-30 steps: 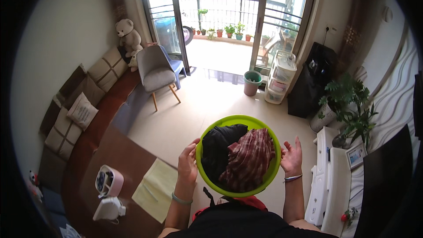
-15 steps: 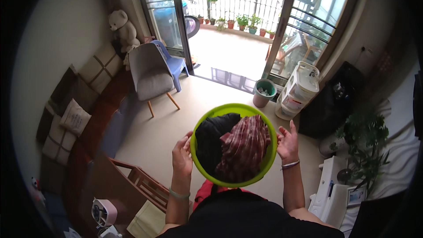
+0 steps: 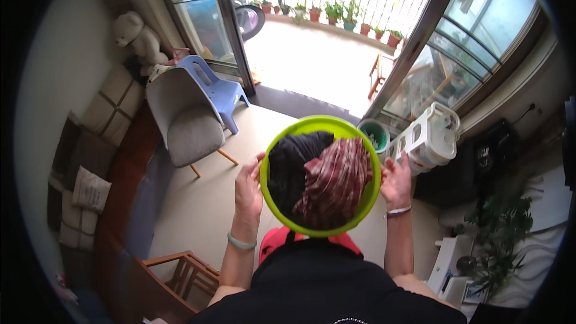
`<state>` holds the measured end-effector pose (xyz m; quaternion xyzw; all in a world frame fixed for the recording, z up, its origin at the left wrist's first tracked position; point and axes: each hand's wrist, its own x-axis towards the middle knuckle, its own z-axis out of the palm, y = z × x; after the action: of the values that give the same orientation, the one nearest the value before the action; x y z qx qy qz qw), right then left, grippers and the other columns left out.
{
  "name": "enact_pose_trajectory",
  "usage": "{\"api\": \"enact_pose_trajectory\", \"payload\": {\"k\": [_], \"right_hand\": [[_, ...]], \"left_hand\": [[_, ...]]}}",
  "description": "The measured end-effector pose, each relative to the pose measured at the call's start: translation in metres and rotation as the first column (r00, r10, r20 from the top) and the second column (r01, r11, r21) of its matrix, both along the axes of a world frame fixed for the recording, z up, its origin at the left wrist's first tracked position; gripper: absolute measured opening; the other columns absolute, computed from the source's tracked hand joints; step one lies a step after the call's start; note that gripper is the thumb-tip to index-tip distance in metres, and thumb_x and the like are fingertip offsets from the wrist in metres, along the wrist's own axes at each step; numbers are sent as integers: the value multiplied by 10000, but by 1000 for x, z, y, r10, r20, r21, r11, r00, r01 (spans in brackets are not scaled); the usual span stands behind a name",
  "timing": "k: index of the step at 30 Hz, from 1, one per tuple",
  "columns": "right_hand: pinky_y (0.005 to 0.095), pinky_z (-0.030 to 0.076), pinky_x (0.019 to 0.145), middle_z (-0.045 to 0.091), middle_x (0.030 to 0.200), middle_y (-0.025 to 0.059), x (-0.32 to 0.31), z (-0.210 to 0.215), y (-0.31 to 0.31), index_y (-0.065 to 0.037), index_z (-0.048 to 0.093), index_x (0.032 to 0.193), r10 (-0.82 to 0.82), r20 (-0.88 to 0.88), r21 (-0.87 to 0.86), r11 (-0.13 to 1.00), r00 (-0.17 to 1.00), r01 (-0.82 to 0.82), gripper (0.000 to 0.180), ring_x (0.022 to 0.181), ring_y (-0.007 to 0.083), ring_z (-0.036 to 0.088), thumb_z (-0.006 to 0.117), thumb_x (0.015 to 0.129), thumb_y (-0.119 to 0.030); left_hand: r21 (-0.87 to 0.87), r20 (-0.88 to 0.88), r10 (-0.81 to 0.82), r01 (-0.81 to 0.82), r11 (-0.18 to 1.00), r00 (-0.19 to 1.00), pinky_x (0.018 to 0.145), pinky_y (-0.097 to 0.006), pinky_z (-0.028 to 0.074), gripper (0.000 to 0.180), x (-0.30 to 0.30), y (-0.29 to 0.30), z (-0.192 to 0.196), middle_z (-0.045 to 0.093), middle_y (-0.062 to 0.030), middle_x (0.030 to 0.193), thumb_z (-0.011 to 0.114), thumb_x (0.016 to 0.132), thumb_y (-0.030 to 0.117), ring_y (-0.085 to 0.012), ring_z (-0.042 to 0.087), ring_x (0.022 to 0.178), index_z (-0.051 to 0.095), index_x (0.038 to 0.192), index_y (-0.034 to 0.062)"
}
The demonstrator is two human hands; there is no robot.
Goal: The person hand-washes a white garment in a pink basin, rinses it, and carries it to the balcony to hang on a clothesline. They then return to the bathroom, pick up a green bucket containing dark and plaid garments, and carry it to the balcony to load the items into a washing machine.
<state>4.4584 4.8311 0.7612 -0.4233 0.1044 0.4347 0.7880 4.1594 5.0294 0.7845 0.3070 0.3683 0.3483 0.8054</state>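
Note:
A round lime-green basin (image 3: 324,125) is held out in front of my body, tilted so its inside shows. Bunched up in it are a black garment (image 3: 291,171) on the left and a dark red plaid cloth (image 3: 336,183) on the right. My left hand (image 3: 248,186) grips the left rim, its fingers partly hidden behind the wall. On the opposite side, my right hand (image 3: 396,183) supports the right rim, some fingers curling beneath it.
A sliding glass door (image 3: 228,36) stands open onto a bright balcony with potted plants (image 3: 333,12) and a washing machine (image 3: 249,21). A grey chair (image 3: 195,132) and blue plastic chair (image 3: 222,96) stand left. A bin (image 3: 375,135) and white drawer rack (image 3: 429,138) stand right.
The doorway and chairs have come nearer as I move forward with the basin. Both hands keep their hold on it. The bin is now partly hidden behind the basin's right side.

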Motion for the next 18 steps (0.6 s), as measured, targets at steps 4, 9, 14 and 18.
{"api": "enact_pose_trajectory", "payload": {"k": [4, 9, 14, 18], "right_hand": [[336, 494, 691, 642, 775, 119, 62, 2, 78, -61, 624, 903, -92, -32, 65, 993, 995, 94, 472, 745, 243, 583, 583, 887, -531], [391, 507, 812, 633, 974, 242, 128, 22, 157, -29, 613, 912, -31, -40, 15, 999, 999, 32, 470, 862, 321, 603, 616, 880, -498], [378, 501, 804, 641, 994, 234, 203, 1, 227, -14, 616, 934, 33, -103, 32, 999, 994, -30, 479, 884, 300, 603, 573, 911, -491], [363, 471, 873, 592, 1014, 176, 243, -4, 267, -28, 545, 1010, 41, -38, -4, 999, 998, -41, 510, 929, 258, 551, 615, 875, -516]], "left_hand": [[66, 87, 7, -13, 998, 996, 1044, -371, 370, 534, 60, 86, 7, 521, -159, 1316, 528, 895, 339, -257, 488, 1178, 496, 1300, -8], [-19, 109, -22, 24, 1000, 994, 1028, -385, 393, 541, 127, 164, 7, 495, -155, 1250, 591, 876, 351, -251, 495, 1110, 503, 1294, 19], [-125, 140, 28, -10, 992, 990, 1037, -398, 393, 556, 191, 225, -13, 488, -162, 1261, 596, 881, 345, -253, 490, 1138, 482, 1311, 13], [-186, 193, 71, -34, 982, 979, 1033, -410, 411, 554, 230, 261, -18, 499, -187, 1261, 589, 895, 339, -270, 506, 1149, 466, 1319, 3]]}}
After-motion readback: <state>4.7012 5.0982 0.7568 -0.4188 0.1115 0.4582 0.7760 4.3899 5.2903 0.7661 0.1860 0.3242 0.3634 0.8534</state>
